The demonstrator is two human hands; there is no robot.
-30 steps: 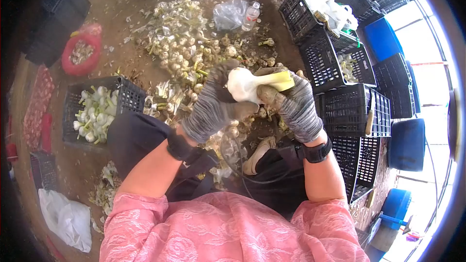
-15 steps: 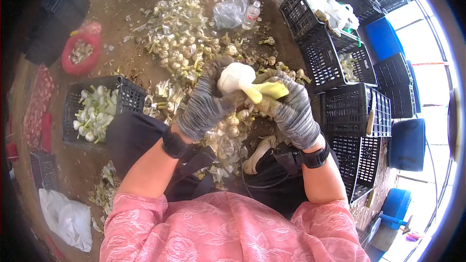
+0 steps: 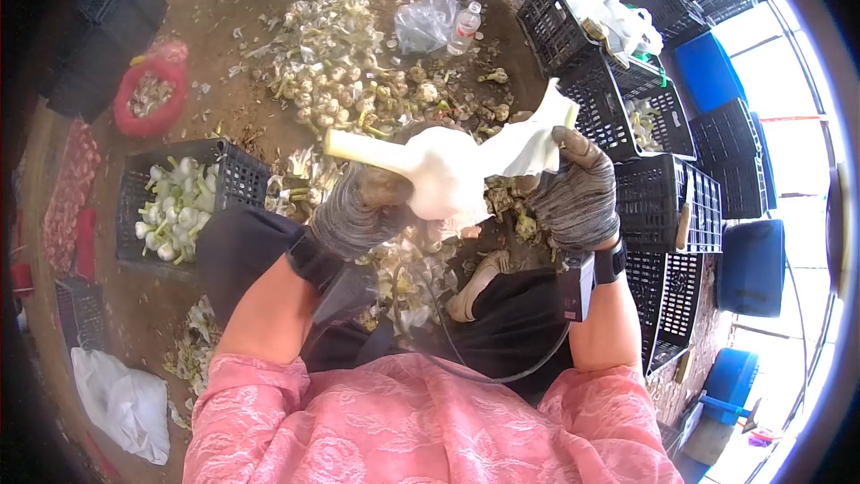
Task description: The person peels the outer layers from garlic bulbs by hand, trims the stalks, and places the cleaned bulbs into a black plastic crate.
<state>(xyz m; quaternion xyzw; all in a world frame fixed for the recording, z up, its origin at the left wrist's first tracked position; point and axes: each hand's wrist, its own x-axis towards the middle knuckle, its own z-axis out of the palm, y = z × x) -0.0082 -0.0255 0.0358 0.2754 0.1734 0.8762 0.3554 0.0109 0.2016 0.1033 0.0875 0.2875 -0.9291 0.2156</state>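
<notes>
Holding a big garlic bulb (image 3: 443, 177) up above the lap, the left hand (image 3: 358, 208) has its fingers wrapped tight round it. The right hand (image 3: 578, 195) pinches a thin white skin (image 3: 530, 145). That skin looks papery and could tear off short. The smooth, round bulb could slip out of the fuzzy grey gloves (image 3: 564, 211) onto the dirt floor (image 3: 215, 27).
</notes>
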